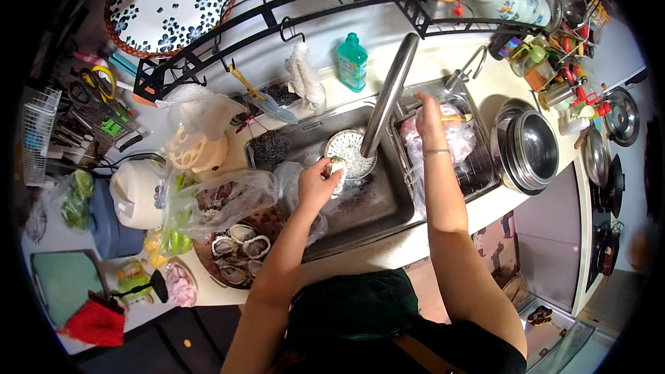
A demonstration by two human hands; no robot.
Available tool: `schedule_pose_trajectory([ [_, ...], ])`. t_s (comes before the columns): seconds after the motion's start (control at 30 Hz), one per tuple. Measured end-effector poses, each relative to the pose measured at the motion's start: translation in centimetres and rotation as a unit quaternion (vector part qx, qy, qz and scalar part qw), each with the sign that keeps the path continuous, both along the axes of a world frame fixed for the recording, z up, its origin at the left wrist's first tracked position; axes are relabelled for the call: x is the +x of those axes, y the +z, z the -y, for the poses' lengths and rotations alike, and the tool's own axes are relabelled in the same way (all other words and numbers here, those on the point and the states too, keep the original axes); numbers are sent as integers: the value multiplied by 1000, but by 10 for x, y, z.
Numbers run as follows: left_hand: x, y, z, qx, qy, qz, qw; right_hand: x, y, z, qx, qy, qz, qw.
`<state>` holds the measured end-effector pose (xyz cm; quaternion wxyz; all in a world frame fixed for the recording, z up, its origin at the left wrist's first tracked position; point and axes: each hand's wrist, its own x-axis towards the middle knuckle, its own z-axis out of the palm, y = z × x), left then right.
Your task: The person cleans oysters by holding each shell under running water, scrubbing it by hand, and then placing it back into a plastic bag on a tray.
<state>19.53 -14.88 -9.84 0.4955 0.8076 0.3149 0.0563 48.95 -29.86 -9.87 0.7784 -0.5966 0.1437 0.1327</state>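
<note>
Between the thumb and fingers of my left hand (318, 182) is an oyster shell (335, 170), held above the left basin of a steel sink (363, 202). Just beyond it, a round patterned dish (352, 153) lies in the basin under the steel faucet spout (390, 93). My right hand (430, 117) reaches over the sink's right side, near the faucet. Its fingers are seen edge-on, and whether they touch anything is unclear. Below that hand, a clear plastic bag of pinkish food (460, 140) sits in the right basin. Several opened oysters (241, 246) lie left of the sink.
A plastic bag (234, 208) spreads over the sink's left edge. A black scrubbing pad (271, 146) lies in the basin's corner. Green dish soap (353, 62) stands behind, below a black metal rack (270, 18). Nested steel bowls (535, 148) are at right.
</note>
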Motion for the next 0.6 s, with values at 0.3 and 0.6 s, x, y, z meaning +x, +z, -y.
schedule_pose_trajectory([
  [0.3, -18, 64, 11, 618, -157, 110, 762, -191, 6, 13, -50, 167, 270, 947],
  [0.6, -69, 35, 60, 185, 53, 64, 979, -286, 24, 38, -35, 391, 140, 909],
])
